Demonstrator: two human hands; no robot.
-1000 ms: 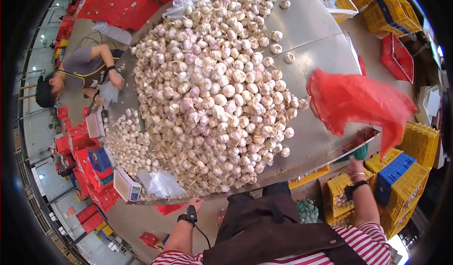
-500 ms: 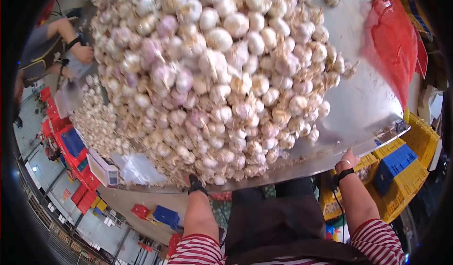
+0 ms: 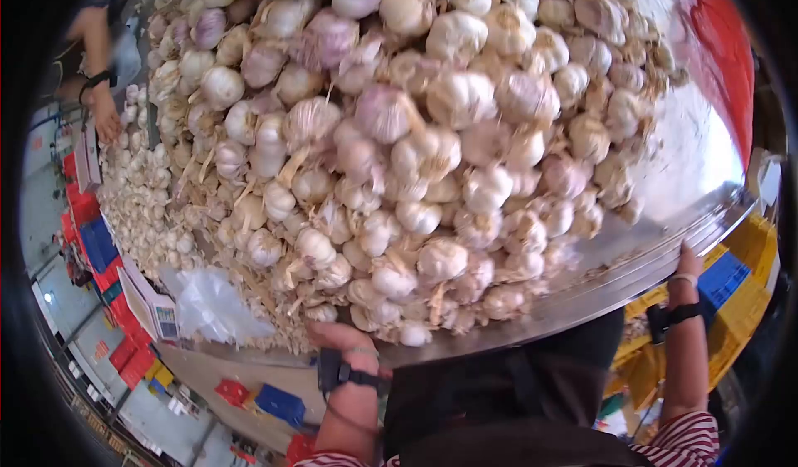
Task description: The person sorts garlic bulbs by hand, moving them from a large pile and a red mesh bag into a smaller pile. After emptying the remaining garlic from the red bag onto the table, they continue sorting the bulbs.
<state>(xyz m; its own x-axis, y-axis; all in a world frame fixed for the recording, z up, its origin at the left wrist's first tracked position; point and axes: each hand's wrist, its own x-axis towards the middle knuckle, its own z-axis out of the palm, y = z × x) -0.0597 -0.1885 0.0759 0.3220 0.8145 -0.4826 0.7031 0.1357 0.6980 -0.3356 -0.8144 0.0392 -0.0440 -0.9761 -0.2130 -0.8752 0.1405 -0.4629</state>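
Observation:
A large heap of garlic bulbs (image 3: 449, 159), white with purple tinges, covers the metal table (image 3: 677, 147). My left hand (image 3: 347, 338) rests at the table's near edge, right against the lowest bulbs and loose skins. Its thumb side shows, while the other fingers are hidden. Farther right, my right hand (image 3: 686, 267) is closed on the table's raised metal edge, partly hidden by it. Both wrists wear black straps with small devices. Close to my left hand lies a clear plastic bag (image 3: 218, 305).
A white scale (image 3: 150, 301) stands at the table's left end by smaller bulbs (image 3: 137, 189). Another person's hand (image 3: 105, 116) reaches in there. Red sheeting (image 3: 721, 60) lies at the right. Yellow crates (image 3: 740, 309) stand below the right edge, blue and red crates (image 3: 281, 405) on the floor.
The view has come closer to the heap. My left hand shows more of itself at the edge; my right hand appears farther right along it. The other person's hand has moved lower.

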